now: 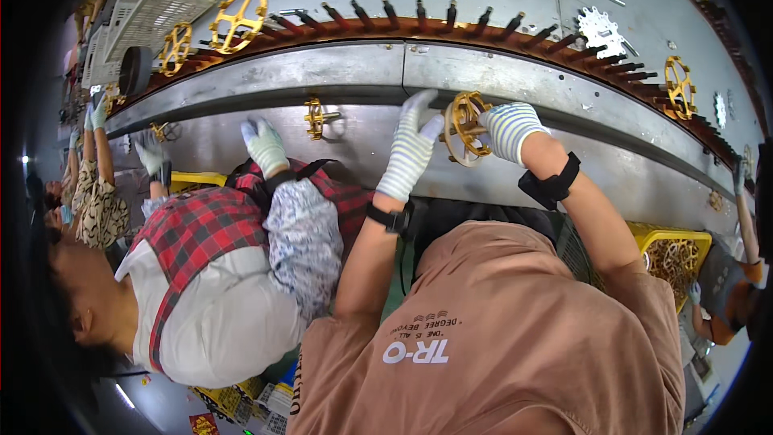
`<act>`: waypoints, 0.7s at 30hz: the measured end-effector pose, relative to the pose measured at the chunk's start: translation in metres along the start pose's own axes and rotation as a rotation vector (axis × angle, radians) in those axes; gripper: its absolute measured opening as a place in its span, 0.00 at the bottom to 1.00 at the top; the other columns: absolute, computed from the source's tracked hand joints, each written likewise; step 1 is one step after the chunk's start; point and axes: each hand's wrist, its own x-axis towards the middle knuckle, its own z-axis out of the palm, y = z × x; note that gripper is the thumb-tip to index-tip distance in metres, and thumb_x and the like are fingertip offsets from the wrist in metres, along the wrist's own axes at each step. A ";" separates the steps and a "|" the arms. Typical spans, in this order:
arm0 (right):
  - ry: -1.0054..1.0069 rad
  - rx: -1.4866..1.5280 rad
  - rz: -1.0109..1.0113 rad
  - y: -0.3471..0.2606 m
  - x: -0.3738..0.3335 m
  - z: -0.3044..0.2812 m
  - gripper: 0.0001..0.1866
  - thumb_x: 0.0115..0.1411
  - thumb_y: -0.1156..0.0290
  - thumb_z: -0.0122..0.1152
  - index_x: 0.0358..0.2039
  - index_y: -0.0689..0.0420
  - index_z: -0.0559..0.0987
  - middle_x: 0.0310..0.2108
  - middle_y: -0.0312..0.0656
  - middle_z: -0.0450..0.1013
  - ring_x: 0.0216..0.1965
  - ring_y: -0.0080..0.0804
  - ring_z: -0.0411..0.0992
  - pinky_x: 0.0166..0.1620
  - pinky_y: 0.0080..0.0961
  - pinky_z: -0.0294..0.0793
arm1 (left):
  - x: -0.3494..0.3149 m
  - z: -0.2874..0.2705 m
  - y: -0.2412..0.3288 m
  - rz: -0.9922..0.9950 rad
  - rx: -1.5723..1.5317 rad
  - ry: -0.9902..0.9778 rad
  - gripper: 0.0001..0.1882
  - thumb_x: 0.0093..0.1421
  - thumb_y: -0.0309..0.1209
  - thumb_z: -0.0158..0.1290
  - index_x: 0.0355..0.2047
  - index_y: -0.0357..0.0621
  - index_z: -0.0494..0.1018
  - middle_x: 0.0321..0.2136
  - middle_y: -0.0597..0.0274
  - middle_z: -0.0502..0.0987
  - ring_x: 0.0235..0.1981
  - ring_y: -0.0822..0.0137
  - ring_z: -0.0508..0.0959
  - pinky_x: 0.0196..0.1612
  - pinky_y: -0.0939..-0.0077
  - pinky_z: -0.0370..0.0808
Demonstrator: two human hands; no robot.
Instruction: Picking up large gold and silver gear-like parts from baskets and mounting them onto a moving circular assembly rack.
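Observation:
A gold spoked metal ring point(465, 130) stands on edge over the near metal ledge. My right hand point(513, 130), in a striped glove, is closed on its right side, with the fingertips partly hidden behind the rim. My left hand point(412, 143), in a matching glove, is just left of the ring. Its fingers are stretched out and apart, slightly smeared by motion, and the thumb points toward the ring's left edge. Whether that thumb touches the ring cannot be made out. Farther left on the ledge lies another gold part point(315, 118), with a short shaft pointing right.
A moving-line rail point(322, 64) bears a row of dark upright pegs point(420, 14); gold rings point(239, 21) hang on some. Silver toothed discs point(600, 31) lie beyond. A co-worker's gloved hand point(264, 145) is at left. A yellow crate point(672, 234) of gold parts stands at right.

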 end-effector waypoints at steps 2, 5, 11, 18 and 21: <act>-0.049 -0.010 0.019 -0.001 0.008 0.004 0.13 0.55 0.61 0.58 0.33 0.57 0.79 0.27 0.51 0.76 0.33 0.50 0.75 0.37 0.40 0.74 | -0.018 0.015 0.016 -0.234 -0.425 -0.073 0.32 0.50 0.20 0.56 0.57 0.39 0.63 0.57 0.51 0.64 0.57 0.60 0.67 0.58 0.71 0.66; -0.029 0.057 -0.061 -0.003 0.005 -0.008 0.15 0.55 0.59 0.58 0.36 0.56 0.79 0.28 0.51 0.76 0.33 0.50 0.75 0.37 0.41 0.74 | -0.035 0.025 0.033 0.030 -0.106 0.069 0.33 0.48 0.14 0.54 0.57 0.37 0.63 0.54 0.55 0.68 0.54 0.64 0.69 0.59 0.72 0.66; 0.203 0.522 -0.162 0.024 0.004 0.028 0.32 0.55 0.59 0.62 0.58 0.57 0.66 0.51 0.56 0.68 0.54 0.51 0.66 0.56 0.34 0.66 | -0.037 0.027 0.019 -0.229 0.179 0.098 0.37 0.49 0.16 0.53 0.61 0.44 0.59 0.48 0.54 0.73 0.41 0.67 0.78 0.42 0.77 0.76; 0.209 0.798 -0.319 0.035 0.029 0.107 0.32 0.48 0.81 0.58 0.57 0.55 0.67 0.56 0.53 0.64 0.55 0.46 0.66 0.57 0.32 0.66 | -0.048 0.058 0.024 -0.012 0.689 0.222 0.33 0.51 0.21 0.50 0.60 0.56 0.63 0.47 0.45 0.74 0.46 0.47 0.75 0.47 0.61 0.74; -0.153 0.768 -0.067 0.043 0.047 0.124 0.24 0.50 0.77 0.63 0.50 0.57 0.74 0.44 0.52 0.74 0.46 0.45 0.73 0.50 0.33 0.71 | -0.042 0.047 0.011 -0.029 0.890 0.288 0.29 0.55 0.25 0.50 0.58 0.55 0.64 0.40 0.46 0.77 0.41 0.47 0.77 0.43 0.58 0.74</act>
